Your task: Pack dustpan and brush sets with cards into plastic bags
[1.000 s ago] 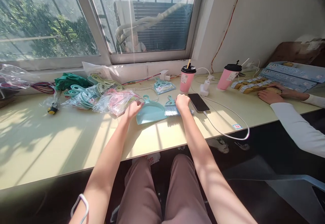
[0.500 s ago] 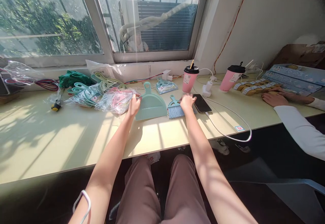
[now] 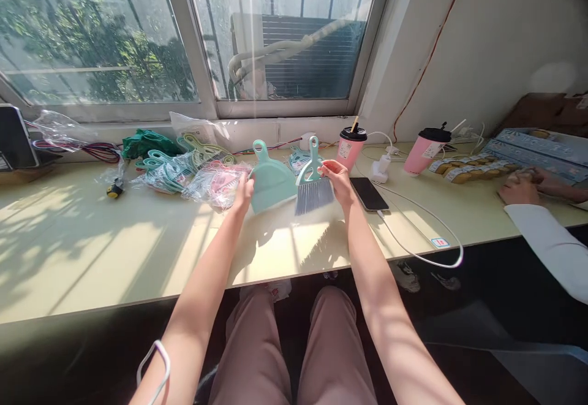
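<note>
My left hand (image 3: 244,192) grips the left edge of a mint-green dustpan (image 3: 274,185), its handle pointing toward the window. The dustpan is tilted and casts a shadow on the table. Beside it on the right, my right hand (image 3: 339,179) is closed on a small hand brush (image 3: 314,195) with a mint-green handle and grey bristles. The brush is held upright above the table, bristles down, its shadow falling below. Just left of my left hand lies a clear plastic bag (image 3: 219,185) with a pink item inside. Behind the brush is another bagged mint set (image 3: 297,158).
A pink cup (image 3: 351,149) with a black lid and a phone (image 3: 369,194) on a white cable are right of my right hand. Farther right stand a second pink cup (image 3: 425,152) and a co-worker's hands (image 3: 521,189). Bagged brushes (image 3: 168,171) lie at left.
My right hand has lifted the brush off the table and tilted it up. The dustpan has risen slightly in my left hand. The camera view has shifted a little.
</note>
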{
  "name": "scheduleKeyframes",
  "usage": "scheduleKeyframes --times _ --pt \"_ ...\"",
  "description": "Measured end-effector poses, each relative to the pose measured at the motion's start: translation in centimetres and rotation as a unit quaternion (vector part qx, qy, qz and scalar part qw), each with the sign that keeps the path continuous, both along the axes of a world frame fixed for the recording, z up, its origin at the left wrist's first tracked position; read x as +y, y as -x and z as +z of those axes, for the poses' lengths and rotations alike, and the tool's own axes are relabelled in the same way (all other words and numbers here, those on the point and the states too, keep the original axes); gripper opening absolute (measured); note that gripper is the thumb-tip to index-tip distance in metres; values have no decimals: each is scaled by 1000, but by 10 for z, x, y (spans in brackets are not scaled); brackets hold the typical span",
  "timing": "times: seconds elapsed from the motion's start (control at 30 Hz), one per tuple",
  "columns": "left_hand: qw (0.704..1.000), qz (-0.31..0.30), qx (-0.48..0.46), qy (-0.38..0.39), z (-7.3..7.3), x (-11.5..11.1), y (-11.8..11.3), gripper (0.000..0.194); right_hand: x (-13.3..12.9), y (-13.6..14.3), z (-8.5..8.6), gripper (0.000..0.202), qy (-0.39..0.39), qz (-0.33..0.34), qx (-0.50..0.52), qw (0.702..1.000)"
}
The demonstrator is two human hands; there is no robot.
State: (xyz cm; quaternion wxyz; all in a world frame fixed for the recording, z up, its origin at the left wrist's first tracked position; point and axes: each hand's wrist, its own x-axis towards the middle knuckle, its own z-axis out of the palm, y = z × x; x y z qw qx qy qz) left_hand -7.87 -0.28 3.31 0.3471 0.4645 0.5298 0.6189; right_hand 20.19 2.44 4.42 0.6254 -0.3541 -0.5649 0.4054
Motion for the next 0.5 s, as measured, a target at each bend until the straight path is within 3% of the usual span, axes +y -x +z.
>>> scheduleKeyframes --times 0.1,0.17,0.27,0.37,0.43,0.5 --pt "992 -121 1 -45 3 -12 -19 16 -8 32 -6 35 -4 -22 -50 999" --pt "983 -172 17 -69 2 -18 -32 29 -16 51 -11 25 -8 -99 -111 989" --pt "973 -209 49 -89 -4 -20 -43 39 -28 67 -14 14 -16 -221 -227 948" --pt "973 -198 65 -101 -8 -17 -45 38 -32 65 -10 22 -22 -301 -293 907" --pt "974 -185 73 -110 -8 -16 -44 36 -27 58 -6 36 -10 -264 -274 925" --pt "974 -178 80 -114 -6 -17 -44 35 -19 50 -5 42 13 -145 -219 965"
